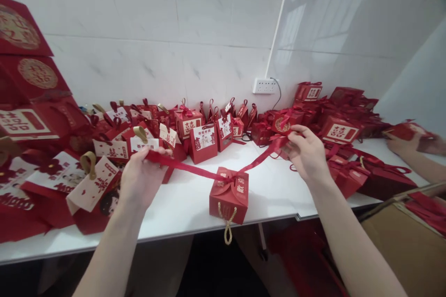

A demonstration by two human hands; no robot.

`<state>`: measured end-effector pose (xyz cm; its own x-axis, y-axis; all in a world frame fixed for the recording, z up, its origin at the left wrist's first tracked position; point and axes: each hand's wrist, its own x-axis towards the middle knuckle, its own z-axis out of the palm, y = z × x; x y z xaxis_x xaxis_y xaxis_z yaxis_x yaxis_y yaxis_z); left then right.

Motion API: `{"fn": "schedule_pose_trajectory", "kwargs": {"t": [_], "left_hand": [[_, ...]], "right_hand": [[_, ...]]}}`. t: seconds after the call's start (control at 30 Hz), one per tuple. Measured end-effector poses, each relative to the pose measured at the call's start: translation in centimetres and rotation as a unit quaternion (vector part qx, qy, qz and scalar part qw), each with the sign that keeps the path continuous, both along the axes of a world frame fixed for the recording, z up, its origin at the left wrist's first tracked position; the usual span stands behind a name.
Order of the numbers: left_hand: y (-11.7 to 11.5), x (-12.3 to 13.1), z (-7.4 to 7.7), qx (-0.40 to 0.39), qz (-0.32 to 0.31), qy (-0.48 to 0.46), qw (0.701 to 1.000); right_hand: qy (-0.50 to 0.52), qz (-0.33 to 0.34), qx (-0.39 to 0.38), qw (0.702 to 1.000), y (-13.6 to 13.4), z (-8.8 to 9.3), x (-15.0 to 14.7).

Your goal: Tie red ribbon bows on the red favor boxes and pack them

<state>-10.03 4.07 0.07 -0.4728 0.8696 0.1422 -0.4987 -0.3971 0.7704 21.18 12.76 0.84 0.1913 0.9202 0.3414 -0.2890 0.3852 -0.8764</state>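
Note:
A small red gift box (pixel 229 197) with gold characters stands at the front edge of the white table. A gold cord loop (pixel 227 233) hangs down its near side. Across its top, a red ribbon (pixel 195 168) is crossed or knotted, and its two ends run outward, pulled taut. My left hand (pixel 142 174) is closed on the left end, and my right hand (pixel 306 151) pinches the right end. Both hands are raised above the table, apart from the box itself. Just beyond my right fingers is a round gold tag (pixel 281 124); whether it touches them I cannot tell.
Several red and white gift bags (pixel 204 144) crowd the left and back of the table (pixel 195 204). Larger red boxes (pixel 35 123) are stacked at far left. More ribboned boxes (pixel 339 131) pile up right. Another person's hand (pixel 406 144) holds a red box; a cardboard carton (pixel 404 236) stands below.

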Motion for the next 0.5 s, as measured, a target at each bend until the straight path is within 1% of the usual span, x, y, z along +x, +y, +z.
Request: {"fn": "schedule_pose_trajectory", "kwargs": {"t": [0.07,0.13,0.17,0.23,0.33,0.5], "left_hand": [[1.1,1.7,2.4,0.054,-0.06,0.051,0.995],[2.3,3.6,4.4,0.088,-0.109,0.12,0.983],[2.9,4.5,5.2,0.096,-0.129,0.157,0.975],[3.9,5.9,6.2,0.105,-0.154,0.225,0.956],[4.8,7.1,6.9,0.103,-0.16,0.307,0.933],[4.7,7.5,6.9,0.098,-0.141,0.364,0.915]], "right_hand": [[-0.038,0.014,0.049,0.998,0.0,2.5,-2.2],[-0.093,0.025,0.107,0.99,-0.2,4.7,-4.5],[-0.124,0.034,0.134,0.983,-0.3,5.5,-5.4],[-0.177,0.053,0.173,0.967,-0.6,6.8,-6.9],[-0.204,0.079,0.195,0.956,-0.7,7.4,-8.0],[-0.178,0.083,0.181,0.964,-0.4,7.1,-8.0]]}}
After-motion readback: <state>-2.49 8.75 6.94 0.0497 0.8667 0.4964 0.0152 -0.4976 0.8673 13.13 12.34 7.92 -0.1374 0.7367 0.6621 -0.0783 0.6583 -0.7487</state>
